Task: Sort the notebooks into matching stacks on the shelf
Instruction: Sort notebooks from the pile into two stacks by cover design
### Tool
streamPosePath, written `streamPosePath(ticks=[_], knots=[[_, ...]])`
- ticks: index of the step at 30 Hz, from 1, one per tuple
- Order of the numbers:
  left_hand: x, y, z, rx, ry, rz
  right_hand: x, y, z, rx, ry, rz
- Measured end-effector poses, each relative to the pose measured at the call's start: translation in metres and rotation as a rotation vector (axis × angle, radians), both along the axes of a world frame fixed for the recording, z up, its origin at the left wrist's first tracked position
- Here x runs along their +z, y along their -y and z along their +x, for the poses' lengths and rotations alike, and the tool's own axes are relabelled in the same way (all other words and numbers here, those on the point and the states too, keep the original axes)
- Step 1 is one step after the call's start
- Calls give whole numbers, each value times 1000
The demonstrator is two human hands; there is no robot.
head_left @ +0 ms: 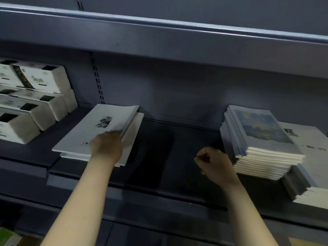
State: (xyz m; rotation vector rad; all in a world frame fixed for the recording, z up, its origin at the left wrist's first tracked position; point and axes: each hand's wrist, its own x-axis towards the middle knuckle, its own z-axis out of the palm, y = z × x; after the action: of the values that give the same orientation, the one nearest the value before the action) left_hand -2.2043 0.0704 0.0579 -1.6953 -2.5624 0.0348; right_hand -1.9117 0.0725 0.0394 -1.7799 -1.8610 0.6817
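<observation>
left hand [106, 144] grasping top white notebook [92, 128], slightly lifted, right hand [215, 162] clenched, empty, just beside blue-cover stack [257, 139], dark grey shelf [159, 148]

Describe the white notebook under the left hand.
The white notebook has a pale cover with a small dark picture mid-cover and dark lettering near its front edge. It lies face up, skewed, atop a low pile of similar ones on the shelf. The left hand covers its near corner; its grip is blurred.

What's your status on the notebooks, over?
Left hand gripping top white notebook, left side. Right hand curled, empty, beside blue stack. Nothing between them on the shelf.
</observation>
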Motion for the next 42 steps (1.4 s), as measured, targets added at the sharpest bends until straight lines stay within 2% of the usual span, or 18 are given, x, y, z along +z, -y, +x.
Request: streamPosePath(ticks=[3,8,14,17,22,26,30,35,39,42], knots=[[11,2,-7,-55,-43,84,-4,3,6,-25,-14,-1],[29,12,-26,-111,148,282,-8,6,11,-22,-40,30],[47,38,-11,-285,252,571,-10,8,10,27,-56,68],[42,50,-6,-350,436,714,-10,9,10,64,-104,72],[35,56,-4,-415,883,845,-10,7,12,89,-242,25],[35,57,7,-595,1243,886,-9,8,8,125,-368,-10],[30,53,27,-638,1507,838,-3,9,2,174,-525,-78],[20,47,60,-726,1708,705,11,11,5,178,-803,-62],[13,42,82,-689,1883,651,24,5,16,95,-1012,33],[6,37,89,-671,1909,614,39,1,30,137,-1102,144]])
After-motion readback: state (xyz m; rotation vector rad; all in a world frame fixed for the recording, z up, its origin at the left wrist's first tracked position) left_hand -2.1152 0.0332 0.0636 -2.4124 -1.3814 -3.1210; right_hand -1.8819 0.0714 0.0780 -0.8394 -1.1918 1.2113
